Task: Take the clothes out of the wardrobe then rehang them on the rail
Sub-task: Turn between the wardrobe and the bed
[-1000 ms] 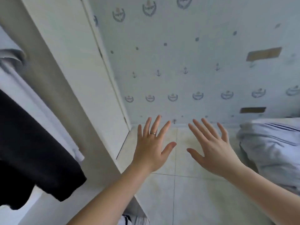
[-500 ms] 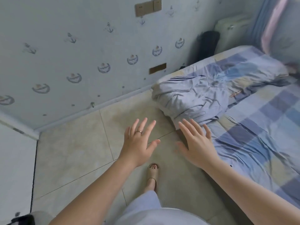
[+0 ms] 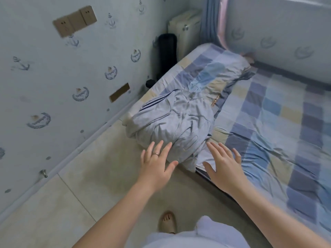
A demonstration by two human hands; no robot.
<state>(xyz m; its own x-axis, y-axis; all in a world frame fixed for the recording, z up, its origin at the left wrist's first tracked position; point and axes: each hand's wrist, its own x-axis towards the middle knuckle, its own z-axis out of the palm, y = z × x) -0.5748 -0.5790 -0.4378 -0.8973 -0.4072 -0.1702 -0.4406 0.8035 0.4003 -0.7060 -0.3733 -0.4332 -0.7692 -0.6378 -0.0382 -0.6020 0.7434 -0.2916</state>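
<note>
The grey jacket [image 3: 172, 126], dark stripes on one sleeve, lies in a crumpled heap on the near corner of the bed [image 3: 268, 126], its hem spilling over the bed's edge. It looks parked there as a holding spot, within easy reach, so by my reading it is waiting to be rehung.

Your left hand [image 3: 155, 167] hovers just off the bed's corner. Its fingers are spread and straight, with a ring [image 3: 155, 154] on one and the tips at the heap's lower edge; whether they touch the cloth cannot be told. Your right hand [image 3: 223, 167] is over the bed's edge beside the heap, equally spread and holding nothing. Both palms face down, likely to gather the bundle from two sides.

Your sandalled foot [image 3: 167, 221] stands on the tiled floor [image 3: 89, 185], short of the bed.
</note>
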